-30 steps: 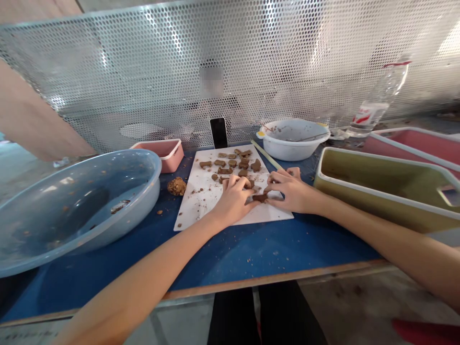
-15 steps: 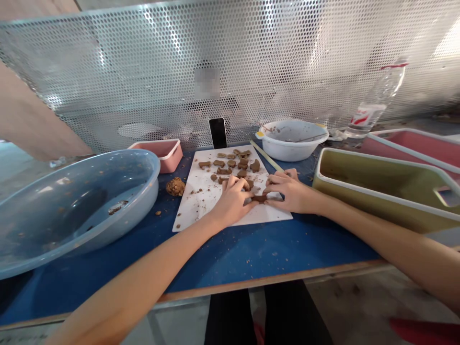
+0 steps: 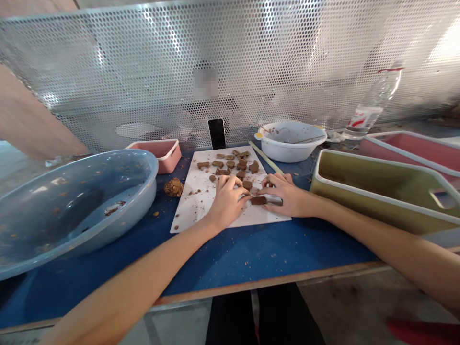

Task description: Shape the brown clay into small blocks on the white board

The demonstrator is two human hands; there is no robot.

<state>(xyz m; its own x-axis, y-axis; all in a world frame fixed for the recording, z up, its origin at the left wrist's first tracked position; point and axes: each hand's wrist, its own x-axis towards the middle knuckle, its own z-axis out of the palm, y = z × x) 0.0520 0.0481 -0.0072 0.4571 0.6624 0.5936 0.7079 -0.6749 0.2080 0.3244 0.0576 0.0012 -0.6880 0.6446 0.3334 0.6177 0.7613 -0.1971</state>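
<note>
A small brown block of what looks like clay (image 3: 258,201) lies on the white board (image 3: 201,211), between my two hands. My left hand (image 3: 228,199) is at its left, fingers bent and thumb apart from them, the thumb tip close to the block's end. On the other side, my right hand (image 3: 287,194) rests with thumb and fingers spread around the block's right end; whether they touch it is hard to tell. Another brown piece (image 3: 247,185) sits just beyond my left fingertips. Several shaped brown pieces (image 3: 241,165) and crumbs lie farther up the board.
A big blue basin (image 3: 143,191) stands left, with a brown lump (image 3: 174,187) and a pink bin (image 3: 168,160) nearby. Behind are a phone (image 3: 217,133), a pale stick (image 3: 268,158) and a white basin (image 3: 293,151). At right are a green bin (image 3: 345,201) and a bottle (image 3: 364,115).
My hands have drawn slightly apart, and their fingers have loosened around the brown block. More of the block shows now. The view has shifted a little.
</note>
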